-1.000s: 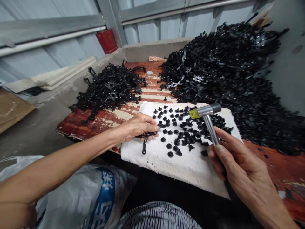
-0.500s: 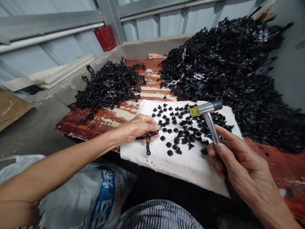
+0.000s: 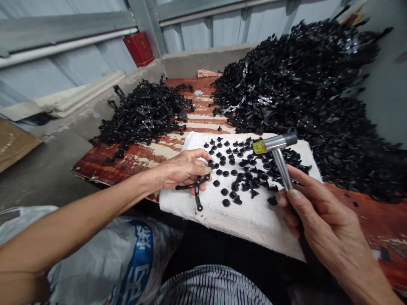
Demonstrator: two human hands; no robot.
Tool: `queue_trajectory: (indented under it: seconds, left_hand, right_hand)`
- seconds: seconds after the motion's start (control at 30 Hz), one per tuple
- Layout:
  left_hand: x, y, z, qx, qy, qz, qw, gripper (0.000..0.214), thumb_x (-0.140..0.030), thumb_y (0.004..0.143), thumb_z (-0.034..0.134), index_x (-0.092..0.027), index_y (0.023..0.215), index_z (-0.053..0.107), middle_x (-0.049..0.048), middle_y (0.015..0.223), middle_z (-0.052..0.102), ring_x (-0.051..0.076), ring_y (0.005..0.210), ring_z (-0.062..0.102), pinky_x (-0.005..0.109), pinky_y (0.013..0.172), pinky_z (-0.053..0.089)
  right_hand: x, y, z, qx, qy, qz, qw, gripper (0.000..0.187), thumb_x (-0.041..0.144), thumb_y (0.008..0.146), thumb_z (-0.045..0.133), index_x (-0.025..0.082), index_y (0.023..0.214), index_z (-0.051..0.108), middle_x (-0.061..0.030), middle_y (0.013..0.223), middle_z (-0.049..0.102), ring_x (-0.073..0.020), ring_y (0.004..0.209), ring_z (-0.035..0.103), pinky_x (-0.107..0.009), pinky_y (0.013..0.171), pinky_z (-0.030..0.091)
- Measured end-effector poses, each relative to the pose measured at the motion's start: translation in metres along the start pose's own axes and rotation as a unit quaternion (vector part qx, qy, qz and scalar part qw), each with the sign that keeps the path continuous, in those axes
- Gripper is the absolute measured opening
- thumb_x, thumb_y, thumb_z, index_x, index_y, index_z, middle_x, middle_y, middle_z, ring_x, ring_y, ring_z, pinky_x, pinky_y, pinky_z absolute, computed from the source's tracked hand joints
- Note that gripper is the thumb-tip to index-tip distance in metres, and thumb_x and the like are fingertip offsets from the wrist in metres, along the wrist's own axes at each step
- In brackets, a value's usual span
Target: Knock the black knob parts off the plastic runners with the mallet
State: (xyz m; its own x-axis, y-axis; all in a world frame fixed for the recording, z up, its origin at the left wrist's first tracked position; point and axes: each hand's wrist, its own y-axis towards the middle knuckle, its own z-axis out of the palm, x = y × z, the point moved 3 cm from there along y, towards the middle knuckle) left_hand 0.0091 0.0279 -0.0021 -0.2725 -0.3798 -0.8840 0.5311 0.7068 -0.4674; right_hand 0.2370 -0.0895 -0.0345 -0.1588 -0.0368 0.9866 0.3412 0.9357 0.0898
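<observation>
My left hand (image 3: 187,169) is closed on a black jointed linkage (image 3: 197,197) at the left part of a white cloth pad (image 3: 229,224). One arm of the linkage hangs toward the pad's front edge, and another reaches left beneath my fingers. Near my fingertips is a small black round part; whether it is joined to the linkage I cannot tell. My right hand (image 3: 318,212) grips a small mallet (image 3: 281,163) by its handle. Its metal head, with a yellow face and a black face, is raised over the pad. Several black studs with round bases (image 3: 233,173) lie scattered between my hands.
A large heap of black parts (image 3: 295,80) covers the right back of the worn red board (image 3: 203,106). A smaller pile of black linkages (image 3: 146,112) sits at the back left. A red box (image 3: 139,48) stands by the wall. A white plastic sack (image 3: 104,254) is below left.
My left thumb and forefinger have parted slightly, showing more of the linkage, whose left arm is now clearer. My right hand and the mallet have stayed nearly still.
</observation>
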Motion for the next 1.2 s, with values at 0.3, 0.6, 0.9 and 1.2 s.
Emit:
queue_trajectory:
  seconds: [0.3, 0.6, 0.9, 1.2]
  left_hand:
    - [0.0008, 0.0036, 0.0022, 0.018, -0.002, -0.013, 1.0, 0.032, -0.017, 0.074, 0.072, -0.018, 0.094, 0.046, -0.0014, 0.062, 0.065, 0.012, 0.046, 0.061, 0.015, 0.035, 0.038]
    - [-0.0001, 0.0048, 0.0023, 0.002, -0.018, -0.022, 1.0, 0.034, -0.015, 0.073, 0.074, -0.018, 0.092, 0.047, 0.0004, 0.063, 0.066, 0.013, 0.045, 0.061, 0.015, 0.034, 0.039]
    - [0.0016, 0.0063, 0.0027, 0.011, -0.02, -0.017, 1.0, 0.029, -0.014, 0.076, 0.069, -0.018, 0.093, 0.046, 0.0016, 0.065, 0.067, 0.012, 0.045, 0.061, 0.015, 0.034, 0.038]
    - [0.0043, 0.0084, 0.0005, 0.019, -0.014, -0.014, 1.0, 0.034, -0.019, 0.074, 0.073, -0.019, 0.093, 0.046, 0.0006, 0.065, 0.067, 0.012, 0.046, 0.061, 0.016, 0.034, 0.041]
  right_hand:
    - [0.0036, -0.0003, 0.0027, -0.001, 0.025, 0.013, 1.0, 0.045, 0.046, 0.081, 0.067, 0.032, 0.123, 0.064, 0.0023, 0.067, 0.059, -0.0084, 0.041, 0.045, -0.018, 0.03, 0.037]
    - [0.003, -0.001, 0.0014, 0.003, 0.02, 0.009, 1.0, 0.043, 0.043, 0.083, 0.065, 0.032, 0.124, 0.063, 0.0023, 0.068, 0.059, -0.0085, 0.042, 0.046, -0.019, 0.031, 0.038]
    - [-0.0008, -0.0016, 0.0006, 0.013, 0.008, 0.005, 1.0, 0.04, 0.044, 0.085, 0.063, 0.039, 0.125, 0.062, 0.0027, 0.071, 0.058, -0.0084, 0.043, 0.046, -0.019, 0.033, 0.037]
    - [-0.0012, -0.0015, 0.0003, 0.018, -0.009, -0.015, 1.0, 0.041, 0.042, 0.087, 0.06, 0.039, 0.128, 0.06, 0.0027, 0.072, 0.058, -0.0089, 0.043, 0.046, -0.02, 0.032, 0.037]
